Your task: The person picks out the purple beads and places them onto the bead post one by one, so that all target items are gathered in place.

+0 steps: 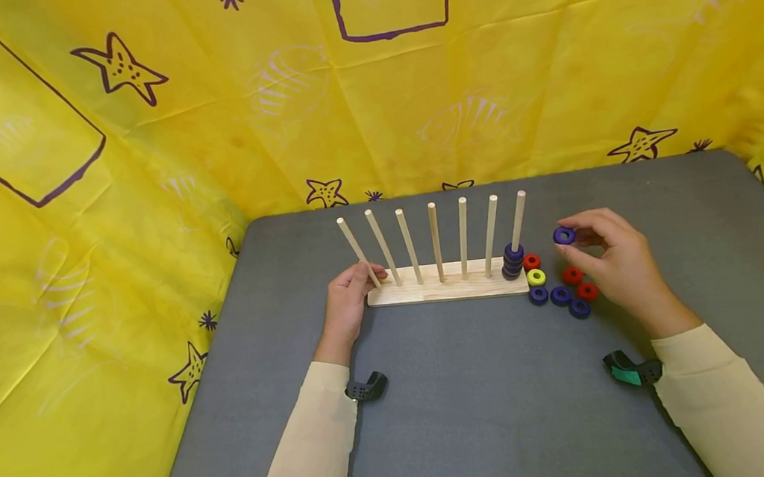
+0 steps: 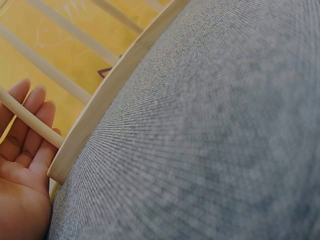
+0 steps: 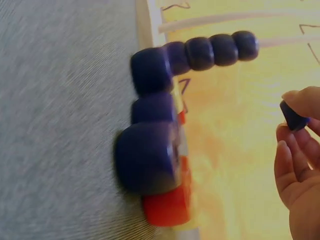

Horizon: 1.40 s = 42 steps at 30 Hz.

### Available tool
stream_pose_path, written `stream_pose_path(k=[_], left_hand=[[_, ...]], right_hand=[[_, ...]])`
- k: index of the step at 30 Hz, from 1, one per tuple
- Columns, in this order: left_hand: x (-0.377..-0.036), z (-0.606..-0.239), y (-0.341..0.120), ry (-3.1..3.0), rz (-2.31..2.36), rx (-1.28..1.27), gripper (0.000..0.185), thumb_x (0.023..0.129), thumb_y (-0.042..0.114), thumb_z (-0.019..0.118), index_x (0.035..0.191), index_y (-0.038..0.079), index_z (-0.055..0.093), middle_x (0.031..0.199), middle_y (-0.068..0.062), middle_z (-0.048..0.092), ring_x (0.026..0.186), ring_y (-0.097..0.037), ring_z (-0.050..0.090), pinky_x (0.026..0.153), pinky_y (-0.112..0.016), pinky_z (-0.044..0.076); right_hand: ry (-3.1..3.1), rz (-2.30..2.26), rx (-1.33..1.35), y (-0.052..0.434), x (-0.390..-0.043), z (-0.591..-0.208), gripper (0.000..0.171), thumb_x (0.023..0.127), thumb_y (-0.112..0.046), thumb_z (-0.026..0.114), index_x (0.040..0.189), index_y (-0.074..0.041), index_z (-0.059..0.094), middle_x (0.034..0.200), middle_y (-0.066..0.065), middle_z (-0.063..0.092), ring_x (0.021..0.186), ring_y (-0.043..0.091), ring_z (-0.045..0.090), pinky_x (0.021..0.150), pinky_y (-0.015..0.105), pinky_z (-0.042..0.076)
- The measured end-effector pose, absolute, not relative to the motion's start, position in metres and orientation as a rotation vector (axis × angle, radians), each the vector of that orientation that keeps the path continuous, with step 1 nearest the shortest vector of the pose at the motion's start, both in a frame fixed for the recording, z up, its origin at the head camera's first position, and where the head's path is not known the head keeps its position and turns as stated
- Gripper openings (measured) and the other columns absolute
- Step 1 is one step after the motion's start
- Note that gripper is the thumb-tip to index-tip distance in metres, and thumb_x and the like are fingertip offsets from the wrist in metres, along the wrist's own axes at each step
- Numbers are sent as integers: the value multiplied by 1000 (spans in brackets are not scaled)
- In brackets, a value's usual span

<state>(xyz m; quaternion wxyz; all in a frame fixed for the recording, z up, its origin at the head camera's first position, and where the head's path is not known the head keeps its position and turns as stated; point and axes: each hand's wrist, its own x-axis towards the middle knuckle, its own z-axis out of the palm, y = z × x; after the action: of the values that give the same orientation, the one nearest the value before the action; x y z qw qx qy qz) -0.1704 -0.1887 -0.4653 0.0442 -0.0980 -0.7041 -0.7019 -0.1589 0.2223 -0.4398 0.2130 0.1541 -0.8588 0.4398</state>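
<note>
A wooden stand (image 1: 415, 293) with a row of upright pegs rests on the grey table. My left hand (image 1: 349, 301) is at its left end, with the fingers behind the leftmost peg (image 1: 353, 242). In the left wrist view the left fingers (image 2: 35, 107) are loosely bent, and the thumb is not visible there. Dark blue rings (image 1: 512, 260) are stacked on the rightmost peg. Between thumb and fingertips my right hand (image 1: 615, 257) pinches another dark blue ring (image 1: 564, 235), held in the air right of that peg.
Loose rings lie by the stand's right end: a yellow ring (image 1: 536, 278), red rings (image 1: 587, 291) and dark blue rings (image 1: 561, 296). A yellow patterned cloth (image 1: 372, 112) hangs behind the grey table (image 1: 462, 404).
</note>
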Motion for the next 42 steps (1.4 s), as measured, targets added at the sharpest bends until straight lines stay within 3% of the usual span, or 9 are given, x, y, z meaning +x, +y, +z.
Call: stream_pose_path(k=[7, 16, 33, 42], left_hand=[[-183, -492, -195, -2134, -2143, -271, 41, 100, 33, 50, 101, -3, 69, 99, -23, 65, 100, -32, 62, 93, -44, 46], [-182, -493, -194, -2149, -2117, -250, 40, 99, 38, 52, 97, 3, 70, 98, -16, 67, 99, -30, 62, 91, -40, 48], [-175, -475, -191, -2143, -2137, -302, 41, 103, 25, 47, 102, -12, 65, 100, -29, 63, 100, -38, 61, 92, -48, 45], [-180, -486, -193, -2140, -2160, -247, 38, 101, 28, 48, 101, -5, 67, 100, -21, 66, 100, -30, 62, 92, -42, 47]], right_hand=[[-2333, 1238, 485, 217, -155, -426, 41, 73, 7, 79, 111, -3, 67, 105, 1, 58, 86, 13, 57, 77, 12, 47], [-2294, 1215, 518, 211, -152, -406, 43, 71, 10, 79, 110, -3, 67, 104, 3, 59, 83, 12, 57, 75, 12, 47], [-2163, 1207, 624, 199, -151, -372, 47, 63, 18, 80, 106, 1, 69, 103, 7, 62, 80, 13, 55, 73, 14, 47], [-2125, 1169, 679, 179, -133, -332, 41, 64, 24, 75, 101, 10, 66, 99, 18, 61, 78, 15, 54, 73, 14, 46]])
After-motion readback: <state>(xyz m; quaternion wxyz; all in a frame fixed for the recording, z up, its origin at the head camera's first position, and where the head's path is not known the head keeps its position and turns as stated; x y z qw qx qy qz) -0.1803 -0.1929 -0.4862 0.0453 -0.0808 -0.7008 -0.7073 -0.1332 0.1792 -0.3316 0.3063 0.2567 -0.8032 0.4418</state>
